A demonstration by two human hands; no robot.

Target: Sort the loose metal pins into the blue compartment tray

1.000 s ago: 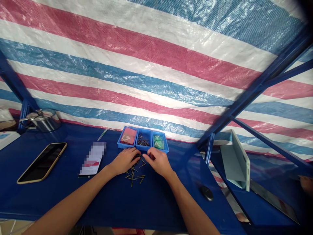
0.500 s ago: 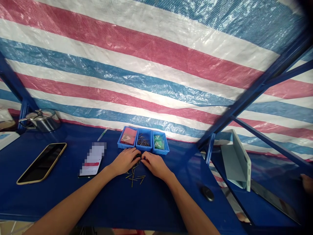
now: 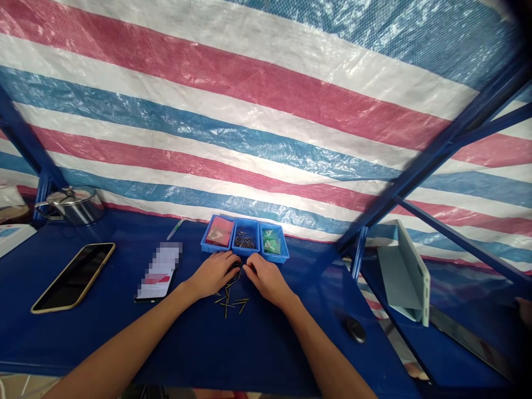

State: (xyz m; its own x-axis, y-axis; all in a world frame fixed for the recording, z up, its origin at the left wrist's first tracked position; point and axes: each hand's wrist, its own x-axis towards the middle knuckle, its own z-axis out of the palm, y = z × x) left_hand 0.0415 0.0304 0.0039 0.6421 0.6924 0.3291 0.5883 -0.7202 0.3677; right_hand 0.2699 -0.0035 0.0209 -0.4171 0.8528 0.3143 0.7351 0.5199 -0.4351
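My left hand [image 3: 214,274] rests on the blue table in front of the bins, its fingers and thumb curled round a dark cluster of thin metal pieces that look like drill bits. Close beside it, my right hand [image 3: 266,278] has its fingers closed in a pinch; what they hold, if anything, is hidden. Several loose drill bits [image 3: 226,304] lie scattered just below the hands. Behind them, a blue bin [image 3: 246,252] contains more bits [image 3: 245,242]. The bin to its left holds pink packets [image 3: 220,231], the one to its right green packets [image 3: 272,242].
To the left lie a dark-screened phone [image 3: 73,278], a lit phone [image 3: 157,277] and a pen [image 3: 175,229], with a steel pot [image 3: 77,206] behind. A black oval object [image 3: 354,330] sits right. Beyond the frame post [image 3: 358,252] stands a tablet in a case [image 3: 409,271].
My right hand has shifted slightly right, widening the gap between the hands a little. My left hand stays nearly in place, and the scattered bits look the same.
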